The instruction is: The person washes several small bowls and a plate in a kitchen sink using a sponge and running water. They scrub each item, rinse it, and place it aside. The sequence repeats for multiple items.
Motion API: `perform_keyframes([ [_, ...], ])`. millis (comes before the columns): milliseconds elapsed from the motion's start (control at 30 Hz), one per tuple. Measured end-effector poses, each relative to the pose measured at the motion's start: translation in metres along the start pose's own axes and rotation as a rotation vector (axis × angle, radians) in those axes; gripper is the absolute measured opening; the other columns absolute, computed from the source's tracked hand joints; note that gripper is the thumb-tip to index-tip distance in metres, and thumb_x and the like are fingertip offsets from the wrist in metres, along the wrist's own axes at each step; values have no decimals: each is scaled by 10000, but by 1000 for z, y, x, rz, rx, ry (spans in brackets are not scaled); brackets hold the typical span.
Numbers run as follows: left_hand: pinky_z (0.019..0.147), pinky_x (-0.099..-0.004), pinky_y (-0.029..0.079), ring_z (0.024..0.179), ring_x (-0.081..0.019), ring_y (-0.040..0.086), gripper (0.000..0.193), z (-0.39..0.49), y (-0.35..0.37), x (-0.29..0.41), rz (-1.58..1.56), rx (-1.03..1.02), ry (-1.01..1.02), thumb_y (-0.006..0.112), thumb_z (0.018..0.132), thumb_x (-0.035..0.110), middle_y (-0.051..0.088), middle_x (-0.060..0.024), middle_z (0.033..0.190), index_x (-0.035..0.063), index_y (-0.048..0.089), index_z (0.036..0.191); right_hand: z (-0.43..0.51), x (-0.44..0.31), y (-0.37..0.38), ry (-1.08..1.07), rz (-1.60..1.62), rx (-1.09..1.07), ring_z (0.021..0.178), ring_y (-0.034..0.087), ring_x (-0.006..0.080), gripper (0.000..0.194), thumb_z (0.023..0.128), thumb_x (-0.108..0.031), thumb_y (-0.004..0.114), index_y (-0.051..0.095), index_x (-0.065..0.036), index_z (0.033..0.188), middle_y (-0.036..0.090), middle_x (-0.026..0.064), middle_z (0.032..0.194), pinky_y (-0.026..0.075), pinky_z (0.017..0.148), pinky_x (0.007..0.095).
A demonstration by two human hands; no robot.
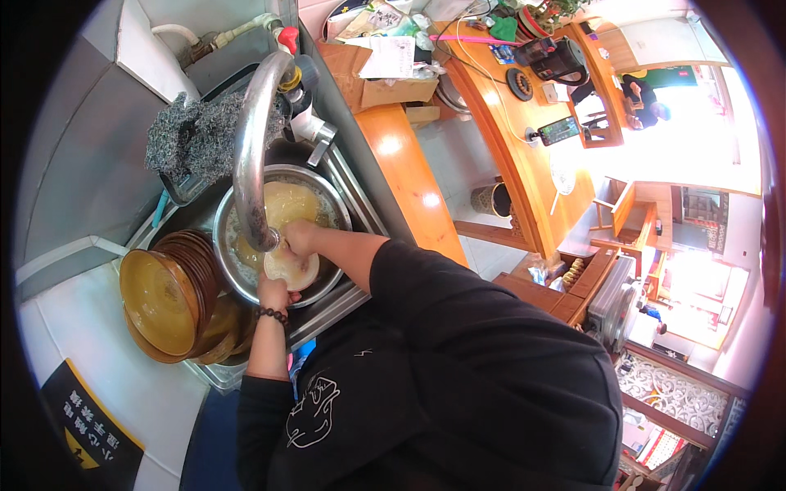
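A metal basin (341, 212) of sudsy water stands in the sink under the curved metal faucet (249, 141). My left hand (274, 291), with a dark bead bracelet (272, 315) at its wrist, grips the rim of a small pale bowl (299, 277) at the basin's near side. My right hand (301, 237) reaches over that bowl, its fingers curled down at the inside. Whether it holds a cloth or pad is hidden by the fingers and the faucet tip. Larger yellowish dishware (288, 199) lies in the basin water beyond my hands.
Stacked brown and amber bowls (161, 301) stand left of the basin. Grey wire scouring pads (190, 138) fill a dark tray behind the faucet. A wooden counter (408, 178) runs along the right, with a phone (559, 130) on a stand beyond. A person (642, 101) is far off.
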State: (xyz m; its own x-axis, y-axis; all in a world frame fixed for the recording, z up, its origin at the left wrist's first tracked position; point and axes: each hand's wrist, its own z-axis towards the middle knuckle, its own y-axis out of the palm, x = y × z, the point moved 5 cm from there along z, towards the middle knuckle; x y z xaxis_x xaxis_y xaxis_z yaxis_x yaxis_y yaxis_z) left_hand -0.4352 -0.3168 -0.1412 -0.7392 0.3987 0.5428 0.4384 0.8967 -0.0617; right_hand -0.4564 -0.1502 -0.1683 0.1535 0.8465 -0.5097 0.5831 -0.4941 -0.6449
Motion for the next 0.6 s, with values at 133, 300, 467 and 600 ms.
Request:
perform_keyframes([
  [133, 397, -286, 515, 552, -220, 654, 502, 5, -1, 3, -27, 51, 33, 370, 857, -79, 692, -153, 982, 44, 513, 1322, 15, 38, 47, 316, 275, 122, 891, 729, 340, 287, 772, -271, 786, 778, -62, 969, 747, 181, 950, 568, 812, 426],
  [300, 542, -334, 571, 738, -248, 706, 510, -9, 18, 3, -344, 209, 19, 441, 884, -59, 681, -132, 1073, 114, 484, 1362, -34, -1, 77, 675, 792, 346, 895, 739, 337, 292, 802, -275, 762, 772, -38, 973, 742, 207, 978, 570, 816, 431],
  [467, 421, -303, 494, 569, -229, 648, 370, 19, -10, -5, -158, 96, -35, 476, 949, 48, 680, -147, 905, 71, 511, 1317, -30, -7, -7, 458, 702, -118, 890, 736, 314, 401, 639, -276, 917, 760, -63, 941, 743, 193, 940, 579, 811, 404],
  [600, 370, -307, 459, 497, -214, 609, 350, 44, -24, -4, -5, -32, -74, 418, 896, 9, 682, -161, 838, -3, 575, 1208, 14, 11, -8, -9, 148, -105, 895, 734, 313, 290, 732, -268, 845, 770, -78, 939, 747, 182, 942, 574, 817, 422],
])
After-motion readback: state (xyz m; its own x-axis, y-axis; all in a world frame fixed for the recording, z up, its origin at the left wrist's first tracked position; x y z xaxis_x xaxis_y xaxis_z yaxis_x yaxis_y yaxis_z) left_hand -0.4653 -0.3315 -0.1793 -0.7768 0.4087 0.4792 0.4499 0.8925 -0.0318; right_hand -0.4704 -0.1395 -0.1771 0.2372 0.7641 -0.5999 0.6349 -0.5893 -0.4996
